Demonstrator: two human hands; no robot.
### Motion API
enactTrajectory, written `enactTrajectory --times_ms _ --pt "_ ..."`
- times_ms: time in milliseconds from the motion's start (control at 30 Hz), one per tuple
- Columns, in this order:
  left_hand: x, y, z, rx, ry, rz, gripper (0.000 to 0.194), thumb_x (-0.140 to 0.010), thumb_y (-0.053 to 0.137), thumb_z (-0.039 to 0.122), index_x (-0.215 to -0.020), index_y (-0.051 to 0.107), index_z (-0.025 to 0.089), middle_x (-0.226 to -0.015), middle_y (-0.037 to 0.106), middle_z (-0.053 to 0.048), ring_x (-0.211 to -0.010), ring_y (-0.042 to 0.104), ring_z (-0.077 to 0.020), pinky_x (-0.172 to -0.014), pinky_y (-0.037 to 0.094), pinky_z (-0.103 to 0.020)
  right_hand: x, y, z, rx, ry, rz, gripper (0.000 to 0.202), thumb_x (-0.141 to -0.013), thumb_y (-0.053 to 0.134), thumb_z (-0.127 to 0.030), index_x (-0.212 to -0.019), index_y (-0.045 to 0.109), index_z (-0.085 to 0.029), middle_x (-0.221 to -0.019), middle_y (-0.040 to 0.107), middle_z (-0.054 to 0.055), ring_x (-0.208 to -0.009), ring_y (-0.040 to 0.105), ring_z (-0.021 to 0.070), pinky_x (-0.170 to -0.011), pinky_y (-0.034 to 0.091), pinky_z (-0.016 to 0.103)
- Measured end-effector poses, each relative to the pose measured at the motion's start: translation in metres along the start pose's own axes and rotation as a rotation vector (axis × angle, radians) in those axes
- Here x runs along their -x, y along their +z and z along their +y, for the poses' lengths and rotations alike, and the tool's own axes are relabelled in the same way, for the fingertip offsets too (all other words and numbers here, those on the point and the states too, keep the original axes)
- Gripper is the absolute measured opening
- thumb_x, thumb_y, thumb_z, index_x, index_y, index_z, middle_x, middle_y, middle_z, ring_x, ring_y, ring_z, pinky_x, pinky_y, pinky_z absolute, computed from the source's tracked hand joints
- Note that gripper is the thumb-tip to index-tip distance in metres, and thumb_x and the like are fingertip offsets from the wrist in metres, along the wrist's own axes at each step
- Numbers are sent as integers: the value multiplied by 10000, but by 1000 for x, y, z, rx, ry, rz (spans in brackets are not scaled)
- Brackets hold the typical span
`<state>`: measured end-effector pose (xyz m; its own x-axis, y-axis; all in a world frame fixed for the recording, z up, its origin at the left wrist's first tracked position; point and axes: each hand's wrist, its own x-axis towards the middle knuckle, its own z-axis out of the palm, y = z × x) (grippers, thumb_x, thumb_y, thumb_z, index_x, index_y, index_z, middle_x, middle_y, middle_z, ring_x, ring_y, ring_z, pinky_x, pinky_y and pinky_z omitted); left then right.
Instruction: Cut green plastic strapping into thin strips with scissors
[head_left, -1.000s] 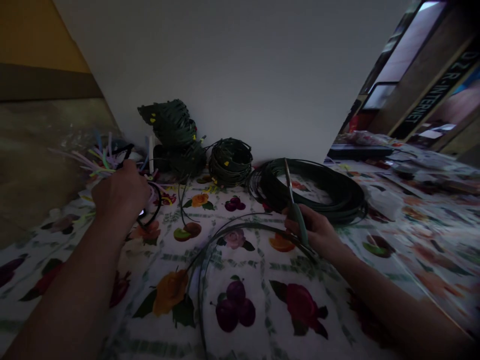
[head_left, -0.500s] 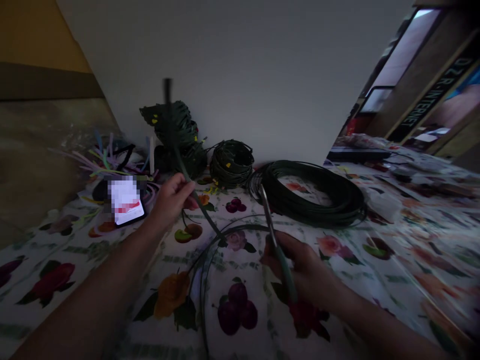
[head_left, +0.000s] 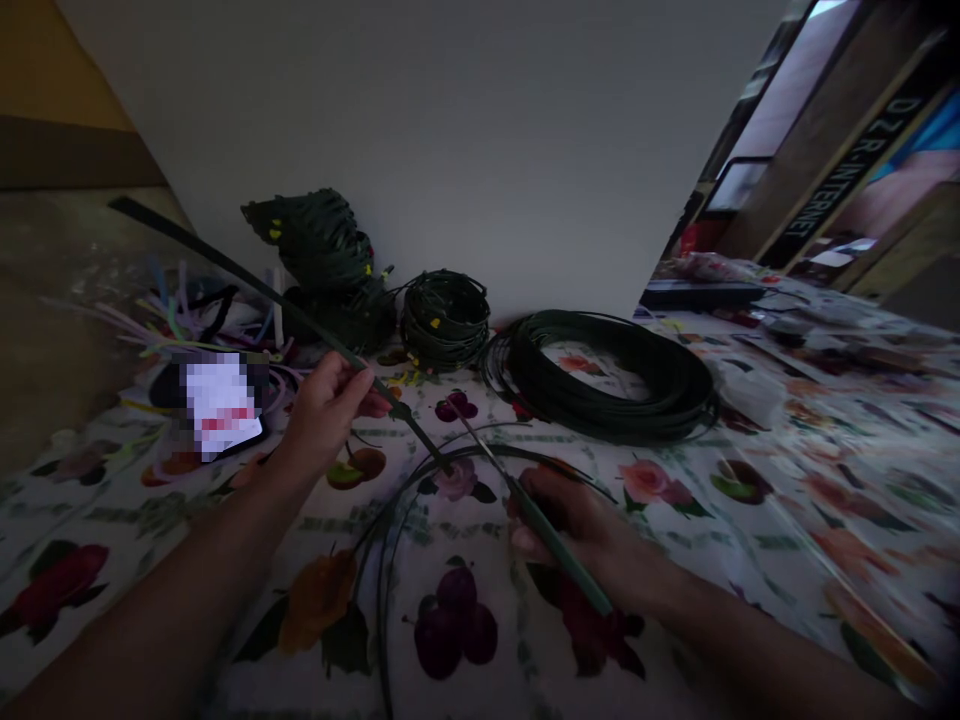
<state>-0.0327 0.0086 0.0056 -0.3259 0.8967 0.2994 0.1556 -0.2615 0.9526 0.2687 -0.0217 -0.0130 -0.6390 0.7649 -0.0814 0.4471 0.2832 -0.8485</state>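
Observation:
A long dark green strip is pinched between the thumb and fingers of my left hand; it slants from the upper left down toward the middle of the cloth. My right hand is closed round the green handle of a thin metal-bladed tool, whose tip points up and left toward the strip. Thin dark strands curve across the flowered cloth below and between my hands, and some pass by my right fingers. Whether those fingers also hold a strand is unclear.
A large dark green coil lies at the back right. Beside it stand a small round bundle and a taller woven piece. A lit phone and pastel strips are at the left. A pale panel rises behind.
The strip's upper end has swung down to the left. In my right hand the tool has tilted, its tip now further left and lower. The whole view has shifted slightly.

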Motion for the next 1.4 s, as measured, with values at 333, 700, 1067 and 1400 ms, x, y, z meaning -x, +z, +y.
enactTrajectory --times_ms 333,700,1067,1400 --pt "-1 -2 5 43 108 98 153 -820 671 307 -873 549 231 -656 609 39 -557 655 -147 -544 552 -264 1 3 -10 180 70 -5 260 -850 638 -417 -797 502 -202 -774 554 -8 -682 511 159 -565 341 268" --pt "-4 -4 5 27 163 182 156 -822 663 312 -892 544 237 -675 617 47 -537 635 -127 -505 510 -236 1 3 -7 236 54 12 254 -848 647 -411 -795 517 -199 -811 577 3 -721 541 171 -602 357 277" --pt "-4 -5 5 19 161 181 152 -819 667 313 -885 549 243 -691 612 47 -554 630 -130 -537 527 -253 1 4 -5 264 45 27 297 -836 661 -438 -767 493 -203 -777 554 -3 -704 522 167 -582 344 272" --pt "-5 -6 3 -13 159 182 157 -811 667 329 -869 545 249 -669 597 49 -528 605 -126 -497 486 -247 0 2 -8 253 81 -10 340 -837 649 -485 -769 474 -201 -772 546 -5 -695 517 163 -586 345 272"
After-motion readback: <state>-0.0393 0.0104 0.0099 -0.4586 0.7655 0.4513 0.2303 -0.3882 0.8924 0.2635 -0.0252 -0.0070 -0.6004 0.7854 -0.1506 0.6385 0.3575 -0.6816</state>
